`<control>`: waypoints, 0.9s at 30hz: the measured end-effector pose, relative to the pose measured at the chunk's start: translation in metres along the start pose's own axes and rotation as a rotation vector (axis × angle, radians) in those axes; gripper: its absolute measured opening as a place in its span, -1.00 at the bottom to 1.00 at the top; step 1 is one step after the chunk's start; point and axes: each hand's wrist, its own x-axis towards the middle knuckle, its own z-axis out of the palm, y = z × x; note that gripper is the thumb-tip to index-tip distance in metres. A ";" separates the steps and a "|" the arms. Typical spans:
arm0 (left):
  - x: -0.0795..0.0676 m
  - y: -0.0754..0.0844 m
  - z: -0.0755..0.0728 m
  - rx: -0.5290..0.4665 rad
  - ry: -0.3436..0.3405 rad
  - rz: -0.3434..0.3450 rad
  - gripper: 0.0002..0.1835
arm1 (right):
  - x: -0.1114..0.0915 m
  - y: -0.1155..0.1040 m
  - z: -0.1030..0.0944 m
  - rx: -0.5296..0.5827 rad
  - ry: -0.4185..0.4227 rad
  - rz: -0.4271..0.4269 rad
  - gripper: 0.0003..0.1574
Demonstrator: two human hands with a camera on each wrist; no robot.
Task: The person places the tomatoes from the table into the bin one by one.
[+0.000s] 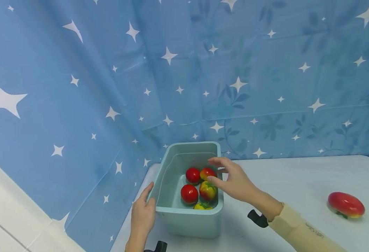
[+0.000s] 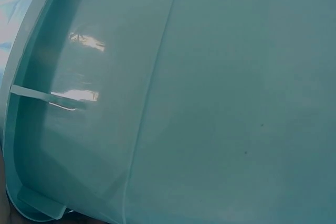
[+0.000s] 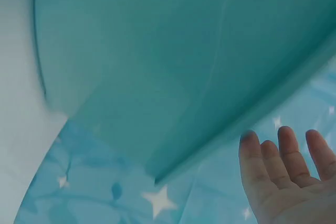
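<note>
A pale teal plastic bin [image 1: 189, 221] stands on the white table, holding several shiny round fruits. Two plain red ones are a red fruit [image 1: 189, 194] in front and another red fruit [image 1: 192, 175] behind. Along the right wall lie a red-and-yellow fruit [image 1: 207, 173], a yellow-red fruit with green leaves [image 1: 207, 191] and a mostly yellow fruit [image 1: 202, 206], partly hidden by the near rim. My left hand [image 1: 142, 214] grips the bin's left rim near the front corner. Over the right rim, my right hand [image 1: 234, 181] has its fingers spread and nothing in them.
On the table's right side lies a long red fruit [image 1: 346, 204] with a yellowish end and green leaves. A blue curtain [image 1: 184, 105] with white stars hangs behind and to the left. The white table [image 1: 285, 182] extends rightward from the bin.
</note>
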 end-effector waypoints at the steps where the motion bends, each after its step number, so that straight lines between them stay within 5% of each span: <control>1: 0.000 0.000 0.000 -0.001 0.000 -0.002 -0.40 | -0.001 0.002 -0.005 -0.003 0.015 0.004 -0.36; 16: -0.001 0.001 0.001 -0.008 0.003 -0.031 -0.40 | -0.043 0.027 -0.067 -0.099 0.152 0.076 -0.50; 27: 0.000 0.001 0.001 0.006 0.000 -0.031 -0.40 | -0.071 0.064 -0.106 -0.182 0.194 0.245 -0.44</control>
